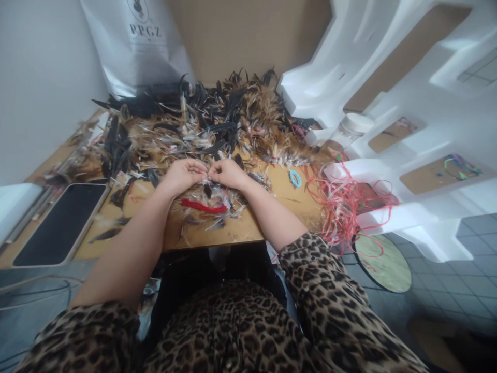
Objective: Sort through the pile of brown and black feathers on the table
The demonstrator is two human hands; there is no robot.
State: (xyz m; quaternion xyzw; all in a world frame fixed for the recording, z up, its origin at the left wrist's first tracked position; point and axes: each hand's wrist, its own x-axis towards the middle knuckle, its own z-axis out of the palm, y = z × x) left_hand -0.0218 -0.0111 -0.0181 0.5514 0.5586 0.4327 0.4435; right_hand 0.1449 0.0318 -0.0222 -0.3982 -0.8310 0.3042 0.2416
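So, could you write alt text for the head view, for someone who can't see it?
A person's bare left hand and right hand are held close together over brown and black feathers heaped on a tan tabletop, just beyond bright red strands. A black-screened rectangular phone lies left; a tangle of thin pinkish-red strips lies right.
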